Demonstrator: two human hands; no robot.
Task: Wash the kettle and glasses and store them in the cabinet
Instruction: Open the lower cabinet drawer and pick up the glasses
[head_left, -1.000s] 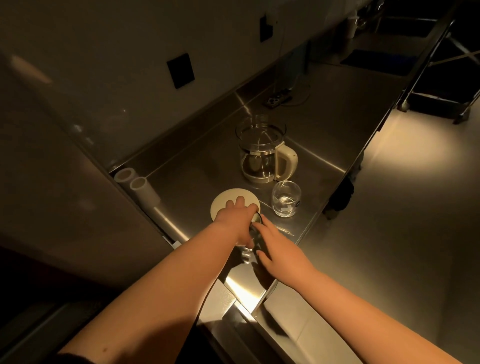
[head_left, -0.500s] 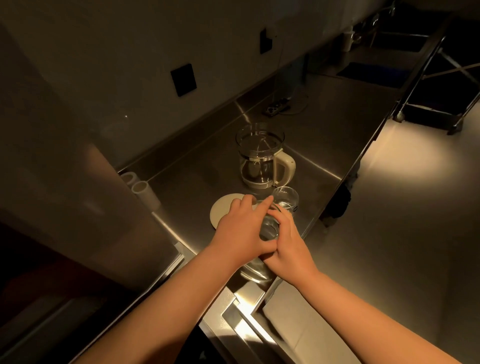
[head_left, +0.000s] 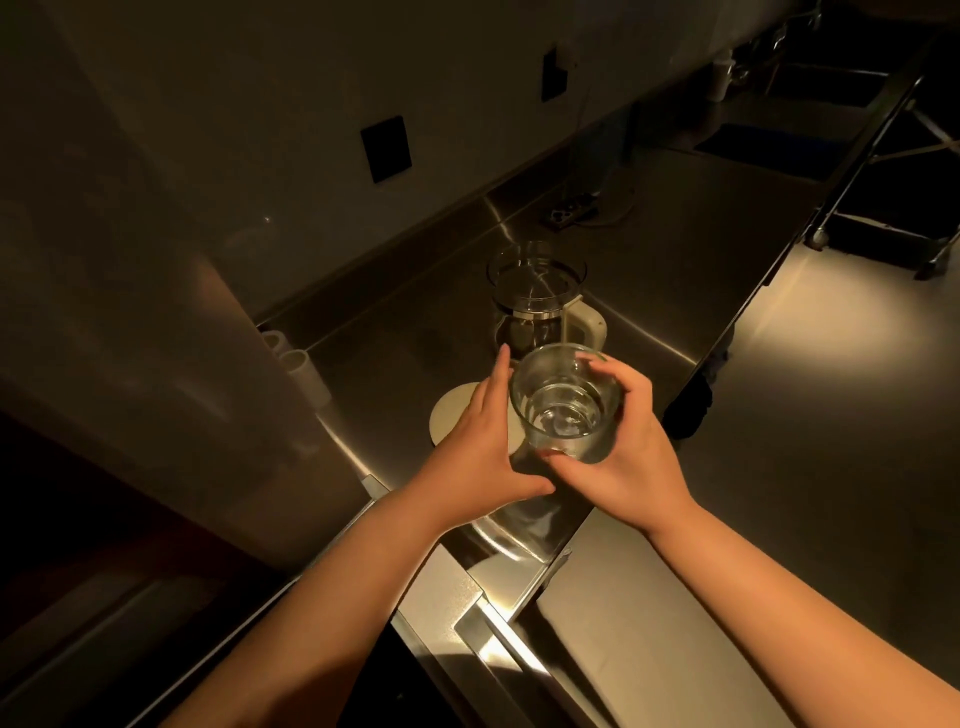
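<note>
A clear drinking glass (head_left: 566, 410) is lifted above the steel counter (head_left: 675, 270). My right hand (head_left: 628, 447) wraps its right side and my left hand (head_left: 483, 447) cups its left side with the fingers straight. Behind the glass stands the glass kettle (head_left: 537, 296) with its cream handle (head_left: 587, 327) turned to the right. A round cream lid (head_left: 454, 415) lies flat on the counter, partly under my left hand. The second glass is hidden behind the raised one.
Two white tubes (head_left: 298, 371) stand at the counter's left end beside a tall dark panel (head_left: 130, 338). A power strip (head_left: 569, 205) with a cable lies by the back wall. A sink (head_left: 753, 140) and a white bottle (head_left: 719, 78) are far right. The counter's front edge (head_left: 748, 306) drops to the floor.
Both hands closed around the glass on the counter and have raised it. The second glass, seen earlier to its right, is now covered by it.
</note>
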